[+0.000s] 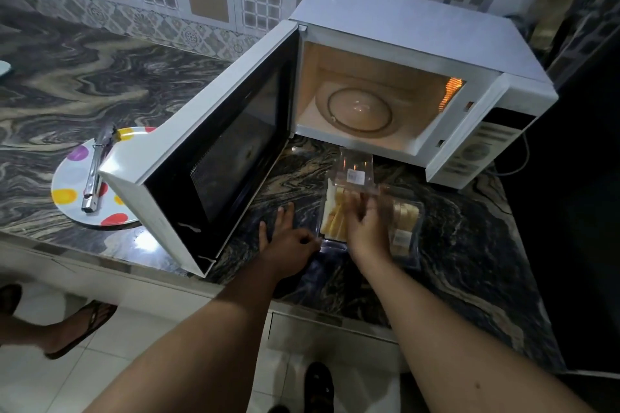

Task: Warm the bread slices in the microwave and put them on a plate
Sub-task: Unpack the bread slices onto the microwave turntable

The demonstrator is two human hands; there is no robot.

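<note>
A white microwave (416, 30) stands on the marble counter with its door (214, 157) swung wide open and its light on; the glass turntable (359, 109) is bare. In front of it lies a clear plastic box (355, 168) with its lid up, holding yellow bread slices (333, 218). A second clear box of slices (406, 221) lies just to the right. My right hand (367, 225) reaches into the open box, blurred, its fingers on the slices. My left hand (288, 241) rests on the counter beside the box, pressing its near corner. A spotted plate (72, 178) sits at the left.
Metal tongs (95, 171) lie across the spotted plate, partly behind the open door. The counter edge (134, 265) runs in front of me. Another person's sandalled foot (80, 325) stands on the tiled floor at the left. Patterned wall tiles back the counter.
</note>
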